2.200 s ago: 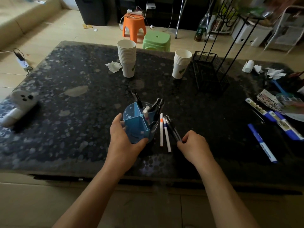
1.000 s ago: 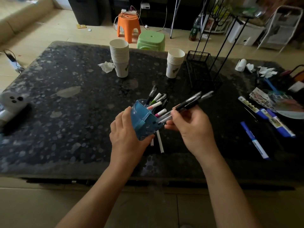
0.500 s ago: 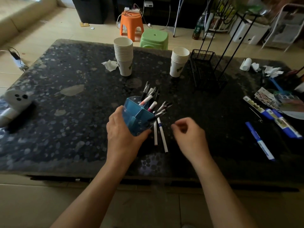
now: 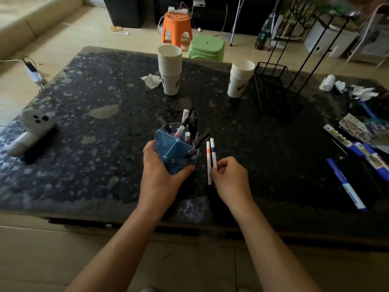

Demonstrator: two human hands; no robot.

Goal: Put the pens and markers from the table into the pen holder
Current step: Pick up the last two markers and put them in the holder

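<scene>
The blue pen holder [image 4: 171, 152], split into compartments, stands on the dark speckled table [image 4: 84, 127] with several pens and markers sticking out of its far side. My left hand [image 4: 160, 173] wraps around its near wall. Just right of the holder lie two white markers side by side, one with an orange band [image 4: 208, 159] and one with a purple band [image 4: 213, 153]. My right hand [image 4: 229, 175] has its fingertips pinched on the near part of the purple-banded marker and touches the orange one. A blue and white marker [image 4: 345, 183] lies far right.
Two stacks of paper cups [image 4: 170, 72] [image 4: 240, 77] and a black wire basket [image 4: 275, 89] stand at the back. Blue-capped packaged pens [image 4: 362, 148], papers and tissues crowd the right edge. A white cylinder toy [image 4: 31, 127] lies at the left. A crumpled tissue [image 4: 151, 80] sits beside the cups.
The black pens that my right hand lifted a second ago now stand in the holder. My right hand has come down onto the two white markers. The holder went from tilted to upright.
</scene>
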